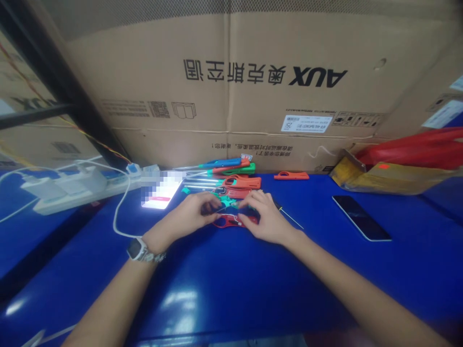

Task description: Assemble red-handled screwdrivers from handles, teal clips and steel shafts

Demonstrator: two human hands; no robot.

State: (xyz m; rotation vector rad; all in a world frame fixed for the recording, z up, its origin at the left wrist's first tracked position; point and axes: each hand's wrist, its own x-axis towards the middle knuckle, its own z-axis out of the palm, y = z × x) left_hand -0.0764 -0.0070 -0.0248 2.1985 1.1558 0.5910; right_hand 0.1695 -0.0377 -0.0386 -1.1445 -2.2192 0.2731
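Note:
My left hand (190, 212), with a watch (135, 249) on the wrist, has its fingers curled at the left end of a small green plastic part (227, 201). Across from it, my right hand (266, 218) pinches the other end; its fingertips are partly hidden. Just below lies a red lighter shell half (228, 221) with a thin white wire on it, close to both thumbs. Behind the fingers are an orange-red gas lighter (242, 182) and another red shell (240, 192). A screwdriver (291, 218) with a thin shaft rests beside my right hand, partly covered by it.
More lighters with blue (229, 163) and green (246, 168) handles are stacked behind. An orange shell (291, 176) lies by the cardboard wall (260, 111). Phones lie left (159, 195) and right (361, 218). A power strip (87, 193) with cables stands left; an open carton (387, 178) stands right.

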